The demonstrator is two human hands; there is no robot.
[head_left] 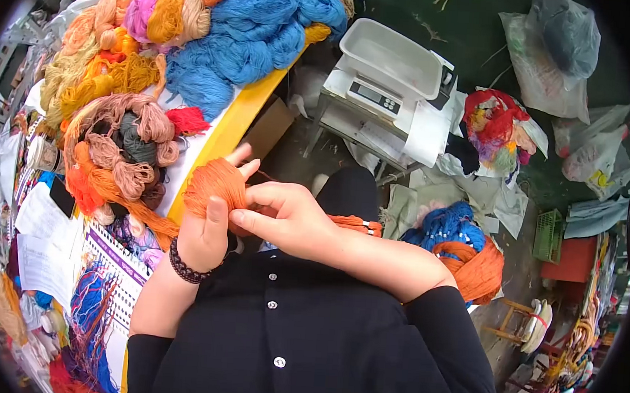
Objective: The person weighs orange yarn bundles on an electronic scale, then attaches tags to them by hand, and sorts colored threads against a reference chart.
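Note:
A thick bundle of orange yarn [216, 184] covers the palm and fingers of my left hand [208, 239], apparently wound round them. Two fingertips stick out above it, and the thumb stands up beside it. Bent across from the right, my right hand [279, 210] has its fingers curled, with thumb and forefinger pinched at the bundle's edge. Any single strand between them is too small to make out. Behind my right forearm, part of an orange skein [357, 225] with pale ties shows near my lap.
The yellow-edged table [242, 111] on the left bears blue yarn [257, 28], several coloured skeins and a colour card [116, 255]. Ahead stands a scale [390, 63] with a white tray. To the right are a blue and orange yarn pile [464, 254], plastic bags [559, 53] and a stool [518, 320].

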